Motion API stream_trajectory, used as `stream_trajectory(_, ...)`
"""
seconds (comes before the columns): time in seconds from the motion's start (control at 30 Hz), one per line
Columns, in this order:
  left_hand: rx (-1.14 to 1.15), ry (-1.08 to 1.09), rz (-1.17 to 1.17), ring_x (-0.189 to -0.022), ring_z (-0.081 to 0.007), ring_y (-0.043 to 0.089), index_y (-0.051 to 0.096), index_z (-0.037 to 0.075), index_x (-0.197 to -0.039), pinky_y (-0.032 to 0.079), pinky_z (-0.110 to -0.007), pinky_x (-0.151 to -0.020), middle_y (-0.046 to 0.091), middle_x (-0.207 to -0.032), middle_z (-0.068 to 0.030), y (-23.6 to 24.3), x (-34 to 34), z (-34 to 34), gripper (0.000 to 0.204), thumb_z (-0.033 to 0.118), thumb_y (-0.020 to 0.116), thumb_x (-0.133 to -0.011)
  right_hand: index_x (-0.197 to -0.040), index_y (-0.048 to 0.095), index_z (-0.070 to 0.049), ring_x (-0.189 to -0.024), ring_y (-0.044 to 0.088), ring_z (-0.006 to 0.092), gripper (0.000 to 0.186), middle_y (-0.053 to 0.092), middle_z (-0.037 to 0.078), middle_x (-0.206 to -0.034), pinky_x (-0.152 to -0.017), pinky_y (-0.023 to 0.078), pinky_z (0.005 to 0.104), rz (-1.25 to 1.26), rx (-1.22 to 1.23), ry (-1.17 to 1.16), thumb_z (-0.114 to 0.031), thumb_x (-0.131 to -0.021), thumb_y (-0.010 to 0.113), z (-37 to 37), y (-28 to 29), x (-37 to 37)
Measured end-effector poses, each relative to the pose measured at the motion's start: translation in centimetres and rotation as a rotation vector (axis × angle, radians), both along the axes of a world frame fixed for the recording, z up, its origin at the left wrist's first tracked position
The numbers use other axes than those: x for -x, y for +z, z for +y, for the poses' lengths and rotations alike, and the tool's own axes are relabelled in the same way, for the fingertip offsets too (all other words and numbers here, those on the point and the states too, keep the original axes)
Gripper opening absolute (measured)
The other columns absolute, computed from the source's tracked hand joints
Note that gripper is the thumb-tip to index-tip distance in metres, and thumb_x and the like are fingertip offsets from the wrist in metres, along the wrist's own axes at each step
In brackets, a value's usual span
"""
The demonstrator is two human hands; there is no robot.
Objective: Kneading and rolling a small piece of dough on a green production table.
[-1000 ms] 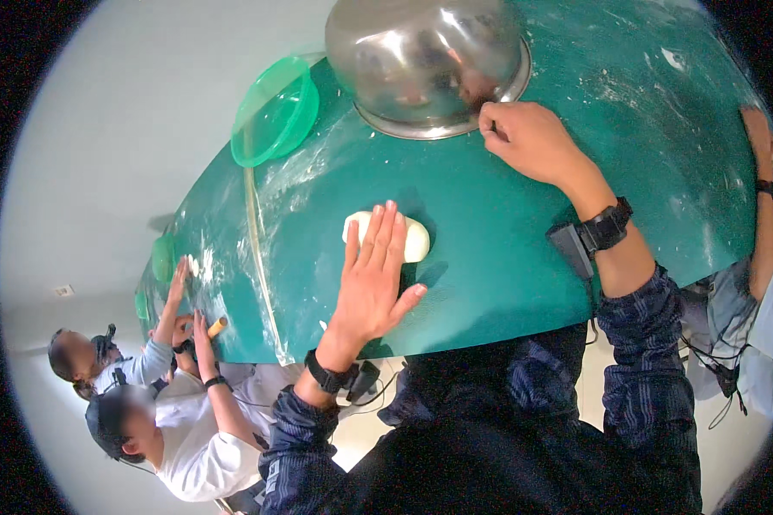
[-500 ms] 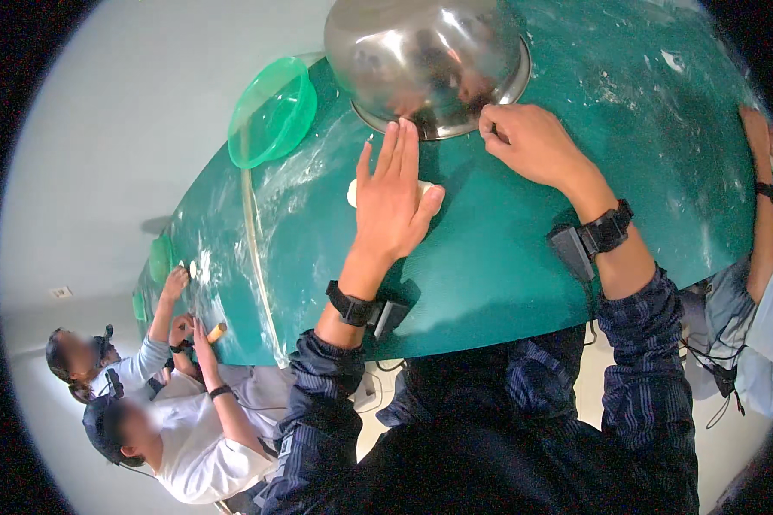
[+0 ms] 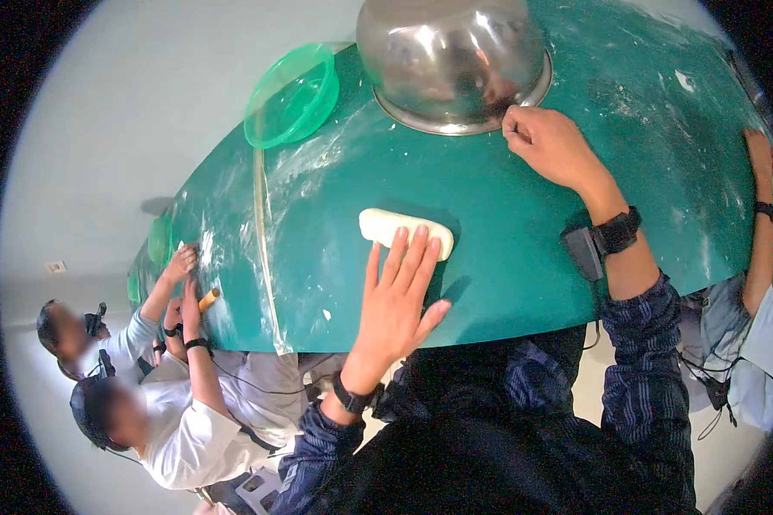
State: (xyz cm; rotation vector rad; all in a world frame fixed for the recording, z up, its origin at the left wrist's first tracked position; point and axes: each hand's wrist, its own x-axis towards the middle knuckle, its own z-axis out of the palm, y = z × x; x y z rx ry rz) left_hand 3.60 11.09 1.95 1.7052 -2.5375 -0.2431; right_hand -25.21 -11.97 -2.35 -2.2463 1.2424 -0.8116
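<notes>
A short, thick roll of pale dough (image 3: 406,233) lies on the green table in front of me. My left hand (image 3: 398,292) is open with its fingers stretched out, the fingertips resting on the roll's near side and the palm toward the table edge. Curled into a loose fist, my right hand (image 3: 548,142) sits at the near right rim of an upside-down steel bowl (image 3: 455,64); nothing shows inside the fingers.
Flour streaks mark the green tabletop (image 3: 507,249). A translucent green basin (image 3: 292,99) stands at the far left edge, by a pale strip (image 3: 264,249) crossing the table. Two people work on the left near a wooden rolling pin (image 3: 209,299). Another person's arm (image 3: 758,215) reaches in at right.
My left hand has drawn back toward me, uncovering most of the dough roll, which has also come nearer. My right hand stays curled by the bowl. The view has shifted slightly.
</notes>
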Motion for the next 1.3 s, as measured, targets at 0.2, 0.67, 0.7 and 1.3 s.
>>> stream_trajectory(0.2,-0.07,0.003,-0.052,-0.171,-0.039,0.019,0.03,0.002,-0.175,0.007,-0.063,-0.136,0.026,-0.183,-0.0173,-0.6,-1.1,3.3,0.092,0.056,0.055,-0.105,-0.1,0.066,-0.007,-0.074,0.064,0.0335,0.013,0.064,0.013,-0.077,-0.068,0.049,0.0483,-0.001,0.025,0.021,-0.018,-0.095,0.071,-0.3,-0.1,0.1)
stream_trajectory(0.67,0.195,-0.088,-0.011,-0.169,-0.0403,0.022,0.034,-0.003,-0.171,0.011,-0.064,-0.135,0.026,-0.182,-0.0235,0.2,2.5,-12.2,0.092,0.057,0.057,-0.105,-0.097,0.065,-0.008,-0.077,0.067,0.0359,0.012,0.069,0.014,-0.083,-0.069,0.05,0.0496,-0.043,0.073,0.03,-0.017,-0.092,0.072,-0.6,-0.9,0.0)
stream_trajectory(0.7,0.172,-0.078,-0.026,-0.17,-0.0387,0.021,0.031,0.002,-0.174,0.008,-0.062,-0.136,0.024,-0.183,-0.0215,-0.1,2.7,-12.3,0.09,0.06,0.048,-0.108,-0.097,0.065,-0.008,-0.077,0.067,0.0359,0.012,0.069,0.014,-0.083,-0.069,0.05,0.0496,-0.041,0.069,0.021,-0.017,-0.092,0.072,-0.6,-0.9,0.1)
stream_trajectory(1.3,-0.059,-0.044,-0.175,-0.166,-0.034,0.033,0.04,0.006,-0.17,0.02,-0.062,-0.136,0.038,-0.178,-0.0156,2.1,1.1,3.3,0.086,0.04,0.075,-0.098,-0.098,0.065,-0.007,-0.073,0.063,0.0327,0.012,0.063,0.013,-0.076,-0.068,0.049,0.0463,-0.042,-0.006,0.034,-0.016,-0.094,0.072,-0.3,-0.5,0.0)
